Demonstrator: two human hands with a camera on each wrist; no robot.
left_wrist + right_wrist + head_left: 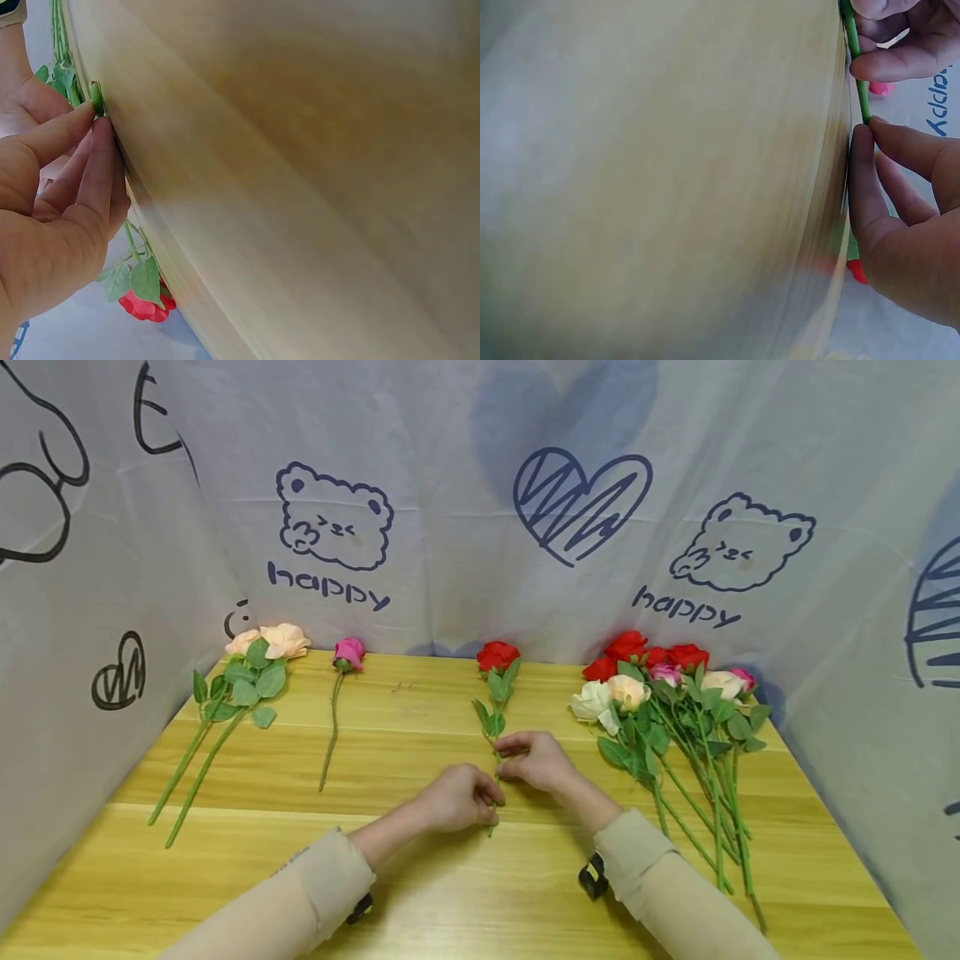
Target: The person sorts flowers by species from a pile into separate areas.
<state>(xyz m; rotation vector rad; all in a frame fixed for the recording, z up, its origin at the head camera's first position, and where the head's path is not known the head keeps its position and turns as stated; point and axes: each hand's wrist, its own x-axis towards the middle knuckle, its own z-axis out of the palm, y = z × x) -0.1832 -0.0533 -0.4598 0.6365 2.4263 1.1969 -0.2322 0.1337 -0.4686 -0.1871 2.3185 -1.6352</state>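
Observation:
A single red rose [498, 657] lies mid-table, its bloom toward the back curtain and its green stem [853, 34] pointing to the front. Near the stem's cut end, my left hand [459, 797] pinches it between thumb and fingers; the tip [97, 96] pokes out past them in the left wrist view. Just below the leaves [491, 720], my right hand [538, 762] pinches the same stem with thumb and fingertips. Both hands are low over the wooden table [420, 718], a short gap of stem between them.
Right of the hands lies a pile of red, white, peach and pink roses [675, 710], stems overlapping. A lone pink rose [348, 653] lies to the left, with peach roses [283, 642] farther left. A printed curtain [450, 510] borders the table's back and sides.

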